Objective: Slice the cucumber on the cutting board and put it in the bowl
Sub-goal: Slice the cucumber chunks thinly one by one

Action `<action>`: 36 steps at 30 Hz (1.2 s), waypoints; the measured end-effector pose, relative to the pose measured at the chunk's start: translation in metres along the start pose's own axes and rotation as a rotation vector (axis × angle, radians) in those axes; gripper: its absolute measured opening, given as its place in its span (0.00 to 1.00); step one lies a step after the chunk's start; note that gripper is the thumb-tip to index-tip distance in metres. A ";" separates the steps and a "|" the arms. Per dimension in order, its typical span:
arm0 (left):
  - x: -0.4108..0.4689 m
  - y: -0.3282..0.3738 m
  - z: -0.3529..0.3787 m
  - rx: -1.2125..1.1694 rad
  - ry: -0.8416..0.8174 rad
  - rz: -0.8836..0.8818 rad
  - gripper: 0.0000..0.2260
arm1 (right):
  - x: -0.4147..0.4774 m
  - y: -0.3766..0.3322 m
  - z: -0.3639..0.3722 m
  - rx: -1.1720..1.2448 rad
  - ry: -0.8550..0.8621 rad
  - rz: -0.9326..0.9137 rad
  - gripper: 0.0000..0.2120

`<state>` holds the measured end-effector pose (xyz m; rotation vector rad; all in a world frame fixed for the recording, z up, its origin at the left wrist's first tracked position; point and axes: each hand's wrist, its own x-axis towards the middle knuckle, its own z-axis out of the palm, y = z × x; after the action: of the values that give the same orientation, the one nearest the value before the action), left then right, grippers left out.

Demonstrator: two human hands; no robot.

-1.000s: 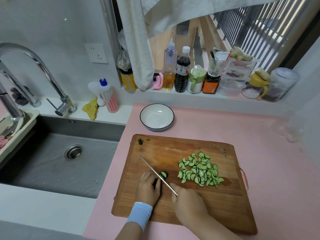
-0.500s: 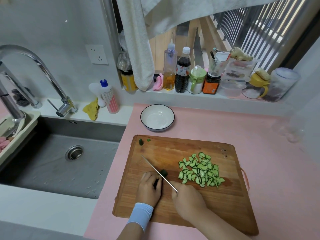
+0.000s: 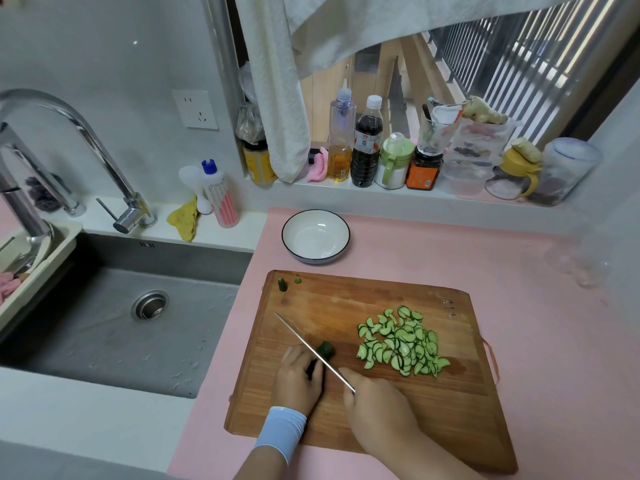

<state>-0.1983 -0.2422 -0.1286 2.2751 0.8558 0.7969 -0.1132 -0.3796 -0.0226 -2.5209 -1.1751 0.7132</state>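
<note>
A wooden cutting board [image 3: 346, 299] lies on the pink counter. On its near left, my left hand [image 3: 298, 375] holds down the last stub of cucumber [image 3: 326, 349], mostly hidden under my fingers. My right hand [image 3: 377, 403] grips the handle of a knife [image 3: 304, 344], whose blade slants across the stub toward the far left. A heap of half-moon cucumber slices [image 3: 401, 344] sits on the board's right half. Two small cut ends [image 3: 283, 284] lie at the board's far left corner. The white bowl [image 3: 294, 233] with a dark rim stands behind the board, empty.
A steel sink [image 3: 114, 323] with a tall faucet [image 3: 76, 133] lies to the left. Bottles and jars [image 3: 367, 147] line the window ledge behind the bowl, and a white towel [image 3: 280, 98] hangs above. Clear glasses [image 3: 585, 268] stand at the far right.
The knife blade has shifted slightly left along the cucumber stub, with my left fingers drawn back a little. The slice heap and bowl stay as they were.
</note>
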 end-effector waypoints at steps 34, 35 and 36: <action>-0.003 -0.003 -0.001 0.019 -0.022 -0.032 0.08 | -0.002 -0.001 -0.003 0.007 -0.011 -0.008 0.22; -0.003 -0.002 -0.001 0.019 -0.020 -0.034 0.08 | -0.001 -0.001 -0.002 0.015 -0.019 -0.006 0.22; -0.003 -0.003 -0.001 0.021 -0.019 -0.037 0.07 | 0.001 -0.001 -0.002 0.028 -0.028 -0.005 0.22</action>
<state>-0.2018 -0.2422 -0.1306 2.2746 0.8983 0.7528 -0.1120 -0.3778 -0.0209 -2.4923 -1.1721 0.7612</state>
